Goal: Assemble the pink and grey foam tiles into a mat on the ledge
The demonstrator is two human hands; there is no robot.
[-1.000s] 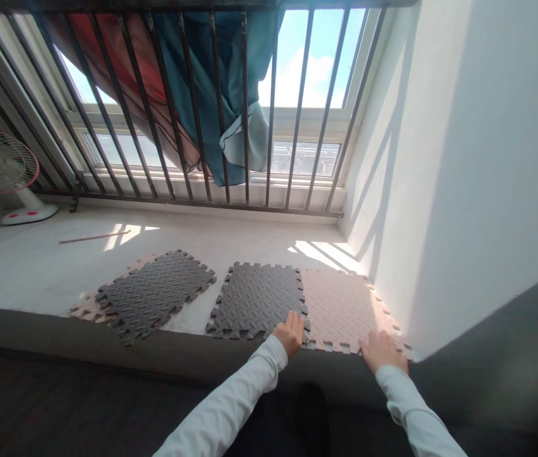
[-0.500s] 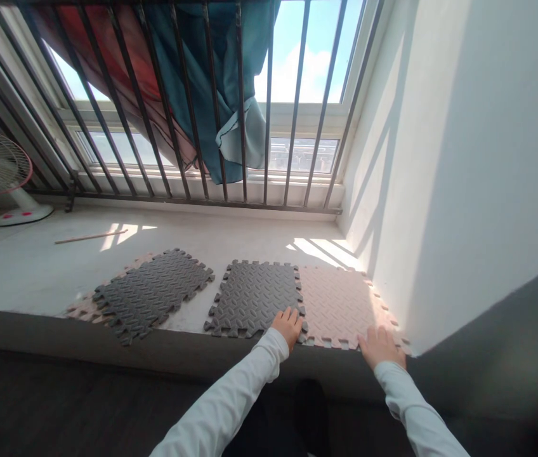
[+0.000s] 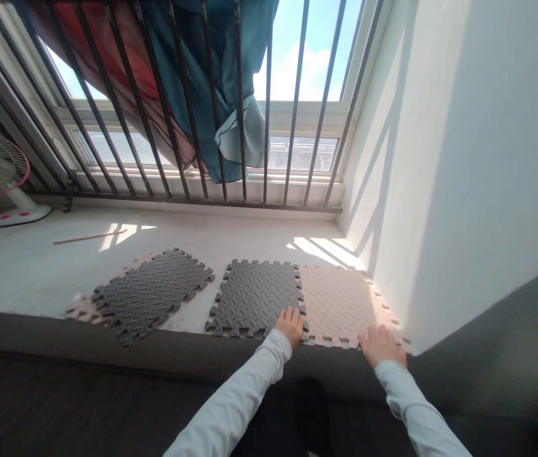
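Observation:
A dark grey foam mat tile [image 3: 259,298] with jigsaw edges lies flat on the ledge, its right edge against a beige-pink foam mat tile [image 3: 333,301]. My left hand [image 3: 290,327] rests on the grey tile's front right corner, fingers stretched out. On the front right part of the pink tile lies my right hand [image 3: 382,346], open with its fingers spread. Further left, another grey foam tile [image 3: 155,289] sits askew on a second pink tile [image 3: 83,309], which is mostly hidden under it and shows only along its edges.
The pale ledge [image 3: 21,273] ends in a front edge over a dark floor. A white wall [image 3: 464,158] bounds it on the right, dark railing bars [image 3: 240,127] at the back. A thin stick [image 3: 89,237] and a fan [image 3: 21,212] are at the left. Curtains [image 3: 188,82] hang behind the bars.
My left hand has shifted very slightly to the right along the grey tile's corner. The right hand and the tiles look almost the same.

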